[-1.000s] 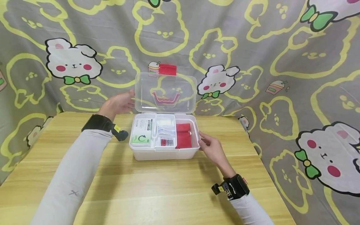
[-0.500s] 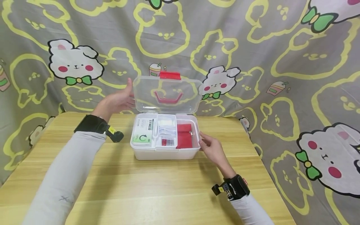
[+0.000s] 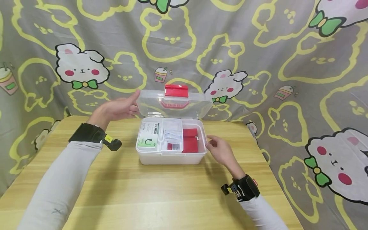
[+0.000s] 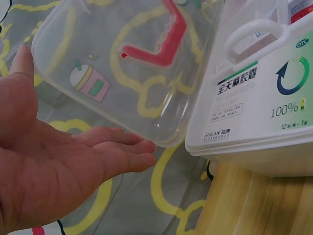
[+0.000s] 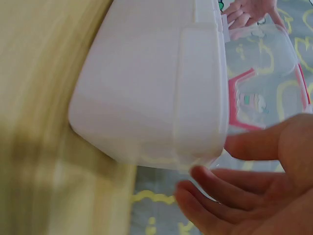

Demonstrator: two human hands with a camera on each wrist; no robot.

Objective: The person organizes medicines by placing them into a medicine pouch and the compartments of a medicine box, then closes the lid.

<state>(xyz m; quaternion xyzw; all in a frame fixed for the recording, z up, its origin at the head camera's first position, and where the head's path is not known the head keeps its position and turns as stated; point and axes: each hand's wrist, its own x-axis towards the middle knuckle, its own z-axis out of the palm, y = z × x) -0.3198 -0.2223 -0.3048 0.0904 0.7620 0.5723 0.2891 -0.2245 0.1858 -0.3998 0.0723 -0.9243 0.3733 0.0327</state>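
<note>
A white first-aid box (image 3: 172, 159) stands on the table, its clear lid (image 3: 149, 103) raised and tilted forward over the back edge. My left hand (image 3: 118, 109) is at the lid's left side with fingers extended; its thumb is against the lid's upper left corner. In the left wrist view, the fingertips (image 4: 146, 152) lie beside the lid's lower edge. Beside the box's right wall is my right hand (image 3: 221, 151), fingers loosely bent and thumb near the rim; contact is unclear. Inside are a white-and-green medicine box (image 3: 148, 135), a divided tray (image 3: 173, 135) with small packets and a red pouch (image 3: 190, 142).
The lid carries a red latch (image 3: 176, 91) and a pink-red handle (image 3: 174, 104). Behind the wooden table (image 3: 172, 198) hangs a grey curtain (image 3: 120, 28) with yellow outlines and cartoon rabbits. Black straps with small cameras sit on both wrists.
The lid has swung forward and down from near upright, with my left hand following at its edge. My right hand stays by the box's right side, its fingers slightly looser.
</note>
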